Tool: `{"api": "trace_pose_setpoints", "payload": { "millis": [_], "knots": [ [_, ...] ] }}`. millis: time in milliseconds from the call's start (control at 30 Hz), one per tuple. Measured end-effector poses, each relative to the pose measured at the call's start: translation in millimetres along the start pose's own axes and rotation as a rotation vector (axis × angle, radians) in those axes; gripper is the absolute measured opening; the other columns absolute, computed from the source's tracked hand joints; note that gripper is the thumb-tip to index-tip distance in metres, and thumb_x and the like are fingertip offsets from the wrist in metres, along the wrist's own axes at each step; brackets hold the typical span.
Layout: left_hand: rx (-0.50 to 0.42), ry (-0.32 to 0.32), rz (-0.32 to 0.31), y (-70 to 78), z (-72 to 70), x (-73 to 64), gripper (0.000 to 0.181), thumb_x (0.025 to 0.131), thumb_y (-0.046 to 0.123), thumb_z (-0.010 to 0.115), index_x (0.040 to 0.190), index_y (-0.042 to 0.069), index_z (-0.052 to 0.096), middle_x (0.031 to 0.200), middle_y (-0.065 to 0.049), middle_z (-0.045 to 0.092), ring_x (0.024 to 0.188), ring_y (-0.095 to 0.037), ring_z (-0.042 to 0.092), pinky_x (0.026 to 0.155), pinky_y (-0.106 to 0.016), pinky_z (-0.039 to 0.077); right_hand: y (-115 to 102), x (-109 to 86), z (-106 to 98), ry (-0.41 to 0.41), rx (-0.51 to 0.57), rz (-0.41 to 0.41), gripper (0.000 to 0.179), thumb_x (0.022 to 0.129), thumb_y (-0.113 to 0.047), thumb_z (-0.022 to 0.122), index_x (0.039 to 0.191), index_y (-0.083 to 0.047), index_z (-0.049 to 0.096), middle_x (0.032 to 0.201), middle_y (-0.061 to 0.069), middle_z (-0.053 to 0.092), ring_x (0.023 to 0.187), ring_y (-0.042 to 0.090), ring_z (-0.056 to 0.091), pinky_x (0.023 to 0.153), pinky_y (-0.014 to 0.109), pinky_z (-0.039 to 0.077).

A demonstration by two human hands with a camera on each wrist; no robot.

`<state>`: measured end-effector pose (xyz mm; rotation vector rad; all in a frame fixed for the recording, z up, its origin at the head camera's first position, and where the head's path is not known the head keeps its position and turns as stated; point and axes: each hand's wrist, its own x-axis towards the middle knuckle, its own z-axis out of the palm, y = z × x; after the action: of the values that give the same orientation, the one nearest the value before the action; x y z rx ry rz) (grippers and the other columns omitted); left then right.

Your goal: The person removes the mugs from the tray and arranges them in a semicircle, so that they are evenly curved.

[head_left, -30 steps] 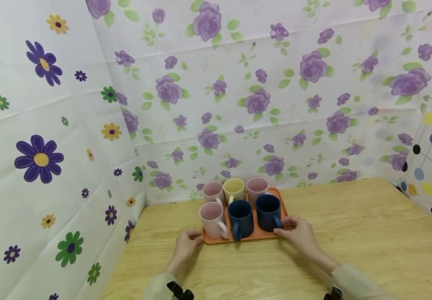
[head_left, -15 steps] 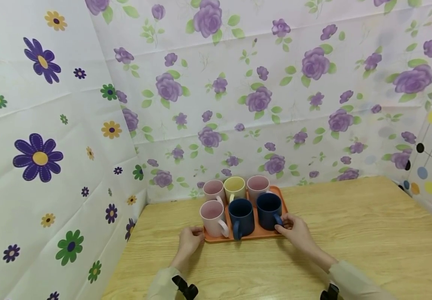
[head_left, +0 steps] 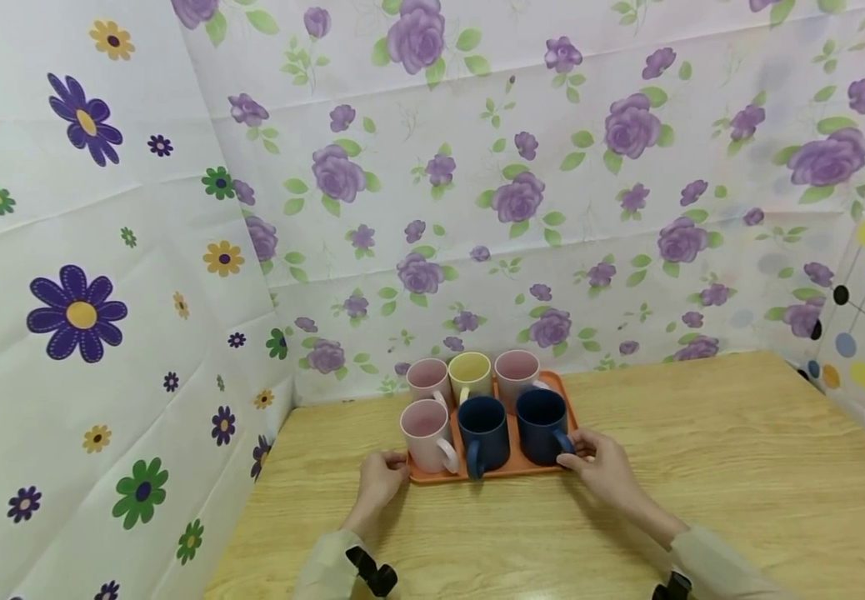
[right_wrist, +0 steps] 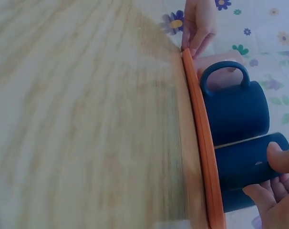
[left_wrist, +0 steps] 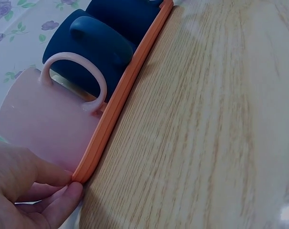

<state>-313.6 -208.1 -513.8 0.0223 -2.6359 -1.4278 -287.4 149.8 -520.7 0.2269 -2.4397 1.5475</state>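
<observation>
The right hand [head_left: 603, 471] pinches the handle [head_left: 563, 442] of a blue mug [head_left: 541, 432] at the front right of the orange tray [left_wrist: 118, 100], while the left hand [head_left: 382, 481] pinches the tray's front left corner. A firm left hold should keep the tray from sliding; small, gentle shifts of the handle, mug upright, would best spare the second blue mug [head_left: 483, 437] beside it and the pink mug [head_left: 517, 373] behind.

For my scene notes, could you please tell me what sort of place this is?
Probably a staged tabletop corner: a wood-grain table backed by flower-printed sheets, with mugs on an orange tray.
</observation>
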Motion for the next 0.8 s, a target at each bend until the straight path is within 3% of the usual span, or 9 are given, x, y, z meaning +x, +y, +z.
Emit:
{"api": "trace_pose_setpoints", "payload": {
  "millis": [233, 367, 800],
  "knots": [
    [0.008, 0.002, 0.011, -1.1, 0.2, 2.3, 0.024, 0.078, -0.007, 0.065, 0.1, -0.015, 0.068, 0.081, -0.021, 0.07, 0.063, -0.009, 0.063, 0.058, -0.016, 0.05, -2, -3.0, -8, -0.009, -0.002, -0.054, 0.019, 0.081, -0.013, 0.077, 0.095, -0.006, 0.067, 0.086, 0.004, 0.065, 0.079, 0.002, 0.06, 0.069, 0.02, 0.053],
    [0.01, 0.003, 0.017, -2.2, 0.6, 2.3, 0.024, 0.077, -0.007, 0.065, 0.1, -0.015, 0.068, 0.08, -0.021, 0.07, 0.064, -0.01, 0.063, 0.057, -0.015, 0.05, -6, -6.7, -14, -0.008, 0.019, -0.087, 0.021, 0.081, -0.013, 0.077, 0.098, -0.005, 0.068, 0.087, 0.005, 0.066, 0.078, 0.001, 0.061, 0.064, 0.022, 0.053],
    [-0.011, 0.002, 0.029, -3.8, 0.9, 1.6, 0.024, 0.075, -0.008, 0.065, 0.097, -0.016, 0.068, 0.08, -0.023, 0.07, 0.063, -0.012, 0.064, 0.056, -0.017, 0.052, -16, -15.6, -31, -0.058, 0.058, -0.113, 0.024, 0.081, -0.013, 0.077, 0.102, -0.005, 0.067, 0.085, 0.004, 0.068, 0.076, 0.005, 0.062, 0.066, 0.022, 0.053]
  ]
}}
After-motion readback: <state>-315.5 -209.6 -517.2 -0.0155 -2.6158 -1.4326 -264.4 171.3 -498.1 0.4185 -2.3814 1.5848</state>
